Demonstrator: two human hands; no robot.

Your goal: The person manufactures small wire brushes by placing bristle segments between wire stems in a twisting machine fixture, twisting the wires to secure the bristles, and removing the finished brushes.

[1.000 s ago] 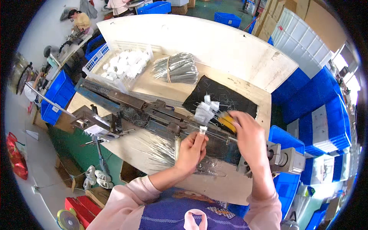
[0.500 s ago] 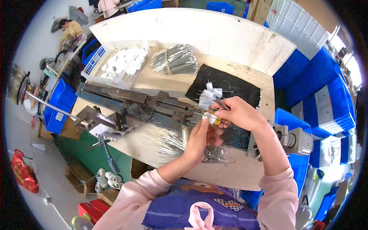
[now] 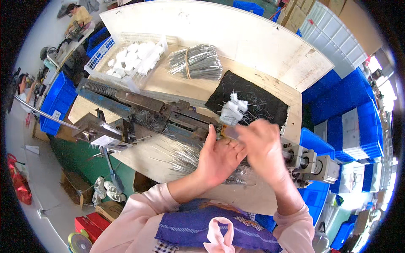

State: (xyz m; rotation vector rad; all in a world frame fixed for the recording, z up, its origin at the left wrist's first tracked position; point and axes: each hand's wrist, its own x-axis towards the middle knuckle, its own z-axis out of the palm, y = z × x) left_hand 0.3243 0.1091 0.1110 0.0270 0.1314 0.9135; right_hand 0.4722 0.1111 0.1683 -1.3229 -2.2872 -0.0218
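Note:
My left hand [image 3: 221, 160] is turned palm up in front of the metal bench machine [image 3: 173, 116], thumb raised and fingers reaching right, with nothing seen in the palm. Blurred by motion, my right hand [image 3: 265, 145] is curled just right of those fingertips. A greyish flat piece [image 3: 232, 133] shows at its fingers, too smeared to name, beside a small yellow part [image 3: 223, 130]. Several small white bristle brushes [image 3: 233, 110] lie in a heap on the black mat [image 3: 265, 99], just beyond both hands. Loose thin metal wires [image 3: 179, 156] fan out beside my left wrist.
A white plastic basket [image 3: 136, 82] of white round pieces [image 3: 135, 59] stands at the back left. Near it lies a banded wire bundle [image 3: 200, 61]. A white board [image 3: 219, 23] edges the table's back. Metal cylinder fittings [image 3: 312, 164] and blue crates [image 3: 354, 126] are at the right.
My left hand has opened from its hold at the machine's end and turned palm up. My right hand has moved down and slightly right, away from the brushes. The whole view has shifted slightly.

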